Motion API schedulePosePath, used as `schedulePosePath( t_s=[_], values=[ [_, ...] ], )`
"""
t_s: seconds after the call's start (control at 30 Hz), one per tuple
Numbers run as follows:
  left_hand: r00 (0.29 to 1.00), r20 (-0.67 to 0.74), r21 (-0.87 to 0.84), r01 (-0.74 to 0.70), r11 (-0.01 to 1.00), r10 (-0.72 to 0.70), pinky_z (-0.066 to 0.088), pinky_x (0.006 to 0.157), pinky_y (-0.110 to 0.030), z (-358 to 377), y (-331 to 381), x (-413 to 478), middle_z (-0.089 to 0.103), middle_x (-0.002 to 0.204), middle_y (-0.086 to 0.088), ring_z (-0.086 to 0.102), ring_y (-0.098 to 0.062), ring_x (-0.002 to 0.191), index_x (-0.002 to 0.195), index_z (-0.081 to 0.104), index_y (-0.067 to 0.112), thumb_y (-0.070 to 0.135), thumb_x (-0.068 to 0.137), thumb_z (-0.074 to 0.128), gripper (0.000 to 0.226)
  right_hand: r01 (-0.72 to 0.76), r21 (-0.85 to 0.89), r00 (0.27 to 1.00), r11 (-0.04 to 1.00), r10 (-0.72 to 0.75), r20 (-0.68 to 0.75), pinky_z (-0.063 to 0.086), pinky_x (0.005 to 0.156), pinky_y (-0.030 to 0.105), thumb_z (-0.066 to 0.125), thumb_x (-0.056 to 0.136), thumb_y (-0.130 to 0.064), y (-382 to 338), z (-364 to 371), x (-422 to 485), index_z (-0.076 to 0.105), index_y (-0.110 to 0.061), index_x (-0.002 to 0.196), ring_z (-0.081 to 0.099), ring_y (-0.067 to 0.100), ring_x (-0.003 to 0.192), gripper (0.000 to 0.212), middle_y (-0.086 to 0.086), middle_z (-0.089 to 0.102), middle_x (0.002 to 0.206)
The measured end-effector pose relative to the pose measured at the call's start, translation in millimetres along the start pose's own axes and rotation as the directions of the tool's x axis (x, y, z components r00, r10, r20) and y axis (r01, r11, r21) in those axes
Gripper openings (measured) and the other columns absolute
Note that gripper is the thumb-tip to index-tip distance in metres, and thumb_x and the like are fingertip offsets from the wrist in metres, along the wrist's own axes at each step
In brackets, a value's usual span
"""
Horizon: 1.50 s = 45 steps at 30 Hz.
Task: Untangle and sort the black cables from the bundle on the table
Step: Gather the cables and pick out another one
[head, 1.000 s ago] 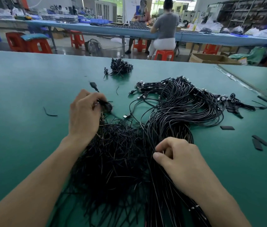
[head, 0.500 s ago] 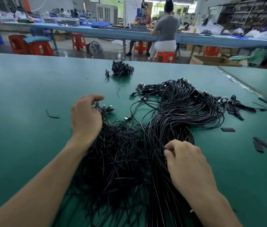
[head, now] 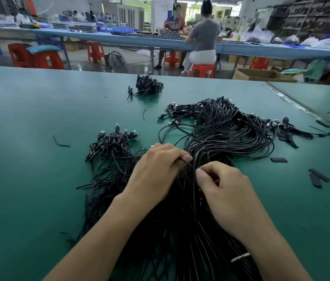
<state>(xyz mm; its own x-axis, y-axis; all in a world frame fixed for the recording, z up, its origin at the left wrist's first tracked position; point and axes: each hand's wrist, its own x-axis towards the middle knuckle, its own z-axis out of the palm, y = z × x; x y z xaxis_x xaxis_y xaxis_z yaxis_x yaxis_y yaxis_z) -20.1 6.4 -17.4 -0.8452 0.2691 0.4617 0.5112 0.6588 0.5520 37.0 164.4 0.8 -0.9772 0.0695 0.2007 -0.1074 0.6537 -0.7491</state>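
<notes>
On the green table (head: 28, 179), the big bundle of black cables (head: 220, 138) sprawls from the centre right of the frame down to the bottom edge, its looped ends and plugs fanned toward the upper right and its straight run passing under both hands. The left hand (head: 156, 175), at the centre, has its fingers curled and pinches a single cable at the bundle's narrow neck. The right hand (head: 227, 191), just beside it to the right, pinches another strand between thumb and forefinger. A white tie (head: 240, 257) wraps part of the bundle near the right forearm at the lower right. Left of centre, a smaller heap of cables (head: 111, 142) lies against the bundle's edge. A far pile (head: 148, 86) sits well apart, above centre. Flat black strips (head: 320, 177) lie scattered at the right edge. A short loose piece (head: 60, 141) rests at mid left. Along the top, a person (head: 203, 37) sits on a red stool (head: 201, 71).
</notes>
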Motion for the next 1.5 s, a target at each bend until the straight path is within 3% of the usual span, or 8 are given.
schedulePosePath(
  t_s=[0.13, 0.37, 0.63, 0.83, 0.97, 1.17, 1.33, 1.5],
  values=[
    [0.964, 0.191, 0.222, -0.223, 0.949, 0.182, 0.044, 0.090, -0.026, 1, 1, -11, 0.059, 0.124, 0.009, 0.045, -0.015, 0.115, 0.112, 0.072, 0.025, 0.026, 0.095, 0.059, 0.021, 0.051, -0.162, 0.996, 0.986, -0.037, 0.087, 0.046, 0.099, 0.038, 0.031, 0.085, -0.070, -10, 4, -6, 0.042, -0.042, 0.140, 0.055, 0.014, 0.113, 0.063, -0.012, 0.059, 0.119],
    [0.989, 0.090, 0.196, -0.135, 0.971, 0.119, 0.053, 0.091, -0.040, -16, 1, -12, 0.066, 0.121, 0.014, 0.058, -0.013, 0.113, 0.104, 0.071, 0.030, 0.045, 0.096, 0.036, 0.039, -0.072, -0.180, 0.997, 0.981, 0.076, 0.015, 0.048, 0.060, 0.035, 0.043, 0.092, -0.062, 2, -4, -2, 0.062, -0.025, 0.075, 0.060, 0.017, 0.069, 0.045, -0.005, 0.062, 0.067],
    [0.966, -0.165, 0.119, -0.183, 0.976, 0.201, 0.045, 0.059, -0.035, -45, -6, -6, 0.060, 0.074, -0.002, 0.056, -0.018, 0.065, 0.078, 0.054, 0.006, 0.044, 0.107, 0.031, 0.053, -0.276, -0.437, 0.944, 0.856, 0.326, 0.044, 0.051, 0.071, 0.036, 0.040, 0.099, -0.054, 25, -30, 8, 0.067, -0.015, 0.079, 0.058, 0.022, 0.070, 0.052, 0.005, 0.064, 0.076],
    [0.945, 0.074, 0.367, -0.323, 0.872, 0.319, 0.039, 0.066, -0.032, -41, 10, -10, 0.042, 0.068, 0.011, 0.045, -0.016, 0.061, 0.074, 0.035, 0.025, 0.046, 0.103, 0.030, 0.036, -0.120, 0.039, 0.978, 0.992, 0.111, 0.176, 0.055, 0.081, 0.045, 0.030, 0.075, -0.085, -6, -39, 1, 0.065, -0.011, 0.105, 0.068, 0.026, 0.086, 0.087, 0.010, 0.073, 0.095],
    [0.927, 0.093, 0.337, -0.374, 0.864, 0.364, 0.039, 0.061, -0.031, -33, 21, -13, 0.041, 0.068, 0.011, 0.050, -0.021, 0.062, 0.076, 0.040, 0.024, 0.042, 0.098, 0.034, 0.029, 0.005, 0.153, 0.953, 0.988, -0.051, 0.300, 0.049, 0.062, 0.030, 0.047, 0.089, -0.062, -17, -21, -5, 0.067, -0.029, 0.087, 0.062, 0.003, 0.058, 0.039, -0.011, 0.067, 0.064],
    [0.951, -0.162, 0.044, -0.260, 0.965, 0.263, 0.033, 0.051, -0.022, -40, 20, -10, 0.042, 0.057, 0.019, 0.039, -0.002, 0.052, 0.076, 0.055, 0.026, 0.055, 0.091, 0.060, 0.033, 0.168, 0.274, 0.984, 0.947, -0.146, -0.098, 0.051, 0.054, 0.039, 0.066, 0.086, -0.054, -20, -32, -3, 0.074, -0.028, 0.077, 0.059, 0.025, 0.054, 0.029, 0.002, 0.066, 0.058],
    [0.857, -0.499, 0.165, -0.054, 0.985, 0.131, 0.031, 0.050, -0.020, -52, 1, -9, 0.053, 0.060, 0.011, 0.045, -0.008, 0.050, 0.067, 0.062, 0.014, 0.052, 0.086, 0.068, 0.043, 0.014, 0.098, 0.924, 0.995, 0.024, -0.381, 0.027, 0.043, 0.020, 0.066, 0.089, -0.042, 8, -53, 6, 0.068, -0.028, 0.074, 0.036, 0.006, 0.031, 0.020, -0.010, 0.043, 0.037],
    [0.752, -0.653, 0.180, 0.049, 0.982, 0.083, 0.028, 0.055, -0.029, -65, -6, -7, 0.055, 0.068, 0.001, 0.046, -0.016, 0.061, 0.070, 0.064, 0.012, 0.058, 0.080, 0.071, 0.048, -0.203, -0.278, 0.972, 0.939, 0.158, -0.177, 0.040, 0.049, 0.028, 0.063, 0.092, -0.039, 25, -53, 10, 0.064, -0.015, 0.064, 0.050, 0.006, 0.042, 0.036, -0.007, 0.055, 0.043]
  ],
)
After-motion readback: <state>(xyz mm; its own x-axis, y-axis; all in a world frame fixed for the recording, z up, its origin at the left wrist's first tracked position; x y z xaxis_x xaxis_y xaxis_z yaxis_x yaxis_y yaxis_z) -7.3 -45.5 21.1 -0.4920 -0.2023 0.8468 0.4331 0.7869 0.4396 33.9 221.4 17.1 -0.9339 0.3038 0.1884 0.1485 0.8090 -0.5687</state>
